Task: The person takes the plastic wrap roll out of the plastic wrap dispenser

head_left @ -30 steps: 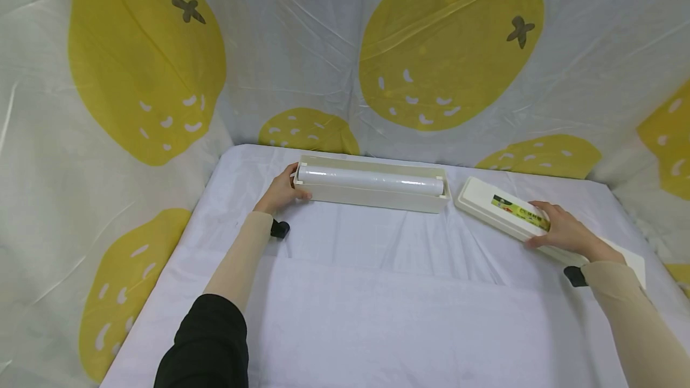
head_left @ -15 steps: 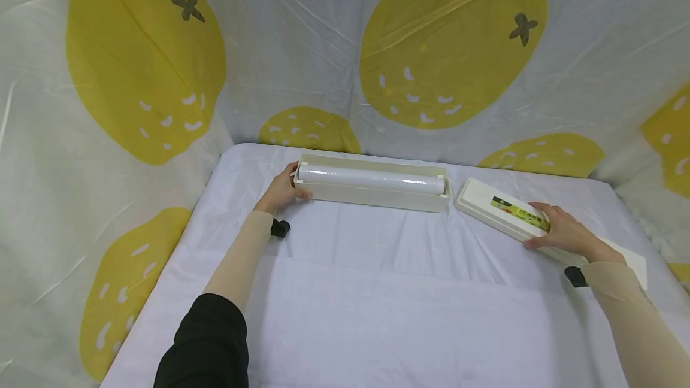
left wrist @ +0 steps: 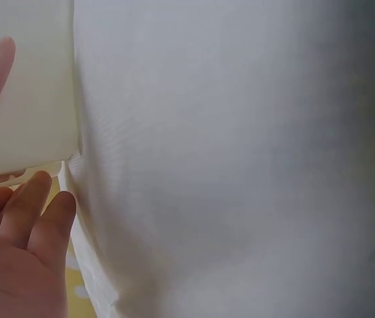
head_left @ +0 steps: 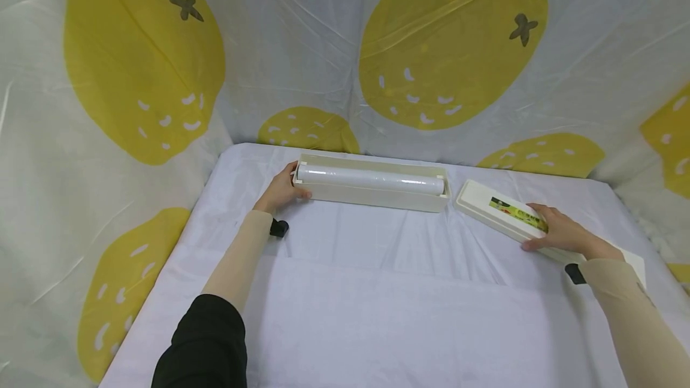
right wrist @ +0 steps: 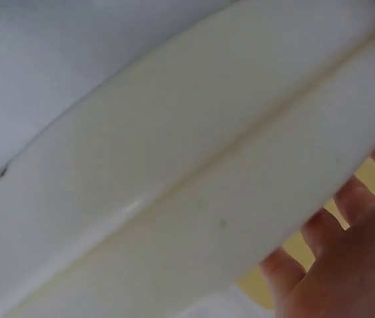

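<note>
An open off-white cling film box [head_left: 372,194] lies along the back of the table with a shiny roll of cling film [head_left: 372,178] inside. At its left end my left hand [head_left: 280,190] grips it, thumb on the front wall and fingers at the end. The left wrist view shows these fingers [left wrist: 22,215] next to the box corner. To the right, my right hand [head_left: 566,231] holds a long white lid [head_left: 487,208] with a green and yellow label, lying at a slant. The thumb is on its near side; fingertips [right wrist: 283,268] reach its far edge in the right wrist view.
A white cloth [head_left: 399,316] covers the table, with creases running across it. Behind and at the sides hangs a curtain [head_left: 302,47] printed with large lemons. The lid's left end stands close to the box's right end, with a narrow gap between.
My right hand and the lid have shifted very slightly to the left and toward me. My left hand and the box stay in place.
</note>
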### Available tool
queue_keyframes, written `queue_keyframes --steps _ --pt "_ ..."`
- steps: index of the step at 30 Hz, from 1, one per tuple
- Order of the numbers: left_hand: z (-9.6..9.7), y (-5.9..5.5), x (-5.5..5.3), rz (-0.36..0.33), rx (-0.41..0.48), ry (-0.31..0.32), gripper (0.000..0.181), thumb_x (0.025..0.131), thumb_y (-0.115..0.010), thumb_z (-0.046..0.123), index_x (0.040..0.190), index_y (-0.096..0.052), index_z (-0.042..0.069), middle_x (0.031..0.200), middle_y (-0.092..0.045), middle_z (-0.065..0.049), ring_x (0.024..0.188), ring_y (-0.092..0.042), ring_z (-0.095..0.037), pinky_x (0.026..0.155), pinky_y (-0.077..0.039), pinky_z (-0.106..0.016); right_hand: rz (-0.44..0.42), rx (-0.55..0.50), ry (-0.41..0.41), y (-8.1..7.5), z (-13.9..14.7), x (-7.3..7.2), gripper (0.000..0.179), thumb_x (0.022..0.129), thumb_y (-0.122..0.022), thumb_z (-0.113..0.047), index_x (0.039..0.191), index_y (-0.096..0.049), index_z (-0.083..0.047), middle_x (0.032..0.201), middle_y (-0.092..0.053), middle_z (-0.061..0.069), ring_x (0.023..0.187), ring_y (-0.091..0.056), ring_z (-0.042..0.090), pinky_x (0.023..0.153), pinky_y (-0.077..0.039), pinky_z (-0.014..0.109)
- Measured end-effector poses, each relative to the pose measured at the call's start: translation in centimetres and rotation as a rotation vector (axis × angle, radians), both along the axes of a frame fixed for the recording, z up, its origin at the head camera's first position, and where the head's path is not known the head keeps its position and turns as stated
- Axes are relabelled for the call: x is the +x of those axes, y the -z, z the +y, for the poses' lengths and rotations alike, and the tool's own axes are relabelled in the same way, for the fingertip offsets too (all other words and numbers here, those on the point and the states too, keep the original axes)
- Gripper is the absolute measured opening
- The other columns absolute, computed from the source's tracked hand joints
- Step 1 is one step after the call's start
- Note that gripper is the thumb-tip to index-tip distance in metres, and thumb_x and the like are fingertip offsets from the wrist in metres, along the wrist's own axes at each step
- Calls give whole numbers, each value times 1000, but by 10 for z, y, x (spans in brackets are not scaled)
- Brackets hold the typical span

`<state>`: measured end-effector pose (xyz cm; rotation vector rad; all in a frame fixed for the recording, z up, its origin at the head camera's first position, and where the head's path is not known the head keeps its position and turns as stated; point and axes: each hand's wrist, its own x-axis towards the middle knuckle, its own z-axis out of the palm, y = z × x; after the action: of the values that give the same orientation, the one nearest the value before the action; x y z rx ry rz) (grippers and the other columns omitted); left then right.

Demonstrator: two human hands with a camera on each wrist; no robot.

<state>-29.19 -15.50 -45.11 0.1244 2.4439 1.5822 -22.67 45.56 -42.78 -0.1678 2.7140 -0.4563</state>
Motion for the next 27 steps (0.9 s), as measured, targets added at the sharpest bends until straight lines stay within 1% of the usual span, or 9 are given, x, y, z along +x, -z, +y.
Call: queue_keyframes --steps 3,7,10,13,15,19,23,27 --pt "0 -1 1 -13 14 1 94 76 -78 1 151 -20 7 144 -40 -16 129 -40 -31 107 -27 -43 15 -9 -16 -1 -1 0 112 72 -80 -43 145 -12 9 132 -19 42 110 -33 54 86 -29 70" --pt "0 -1 1 -15 27 7 96 76 -77 1 151 -18 8 145 -39 -17 128 -39 -31 108 -26 -44 78 -18 -34 -7 -2 -2 111 73 -81 -41 145 -12 8 133 -15 44 116 -26 58 89 -25 73" --pt "-1 -1 1 -11 22 18 97 77 -78 2 152 -17 7 145 -38 -18 129 -38 -32 109 -24 -44 103 -30 -29 -14 -5 -6 111 75 -79 -41 146 -10 8 136 -13 45 120 -21 60 90 -22 74" --pt "-2 -2 2 -9 8 25 98 77 -78 4 152 -16 7 145 -38 -18 129 -37 -32 109 -22 -45 102 -65 -18 -25 -13 -9 110 78 -77 -42 148 -8 7 139 -10 43 123 -18 60 91 -21 74" --pt "-2 -1 1 4 -12 29 97 77 -78 5 152 -16 7 145 -38 -18 129 -37 -32 109 -22 -46 112 -80 -23 -32 -20 -10 108 80 -75 -42 149 -7 5 141 -10 42 123 -19 59 91 -22 74" --pt "-2 0 0 17 -18 29 97 77 -78 5 152 -16 6 145 -39 -18 130 -37 -32 109 -22 -45 152 -114 -41 -44 -36 -14 104 81 -75 -39 150 -9 3 143 -13 38 125 -21 56 91 -23 74" --pt "-2 0 0 8 -11 22 98 77 -78 4 152 -16 7 145 -38 -18 130 -37 -32 109 -23 -45 189 -152 -66 -54 -50 -18 100 82 -75 -34 150 -12 3 144 -16 35 126 -23 54 91 -24 72" --pt "0 -1 1 -4 12 18 98 77 -78 2 152 -16 7 145 -38 -18 130 -37 -32 108 -25 -44 226 -182 -90 -60 -61 -20 94 83 -75 -30 149 -17 2 145 -20 32 128 -24 51 93 -25 70"
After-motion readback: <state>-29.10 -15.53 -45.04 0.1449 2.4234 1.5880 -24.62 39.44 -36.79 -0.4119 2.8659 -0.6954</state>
